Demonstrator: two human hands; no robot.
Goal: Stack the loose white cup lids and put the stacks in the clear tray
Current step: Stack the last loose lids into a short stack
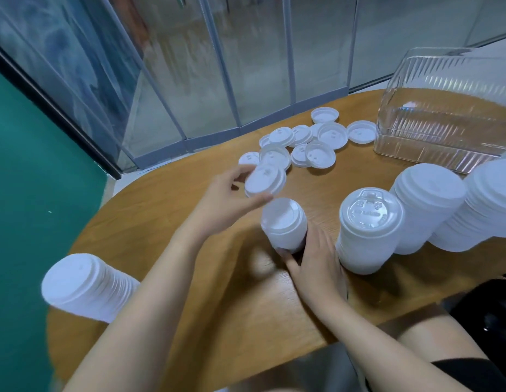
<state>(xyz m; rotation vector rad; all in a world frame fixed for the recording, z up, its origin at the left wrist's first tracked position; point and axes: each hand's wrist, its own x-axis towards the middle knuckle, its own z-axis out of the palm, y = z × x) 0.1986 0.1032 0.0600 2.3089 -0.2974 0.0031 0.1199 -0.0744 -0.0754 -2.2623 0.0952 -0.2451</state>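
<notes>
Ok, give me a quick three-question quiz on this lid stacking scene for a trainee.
1. True or false: the left hand holds a single lid.
2. What does the right hand hold?
3. Where are the loose lids? A) in the tray B) on the table beside the tray C) on the floor

Key: 1 true. 2 a short stack of lids, steadied on the table. 3 B.
</notes>
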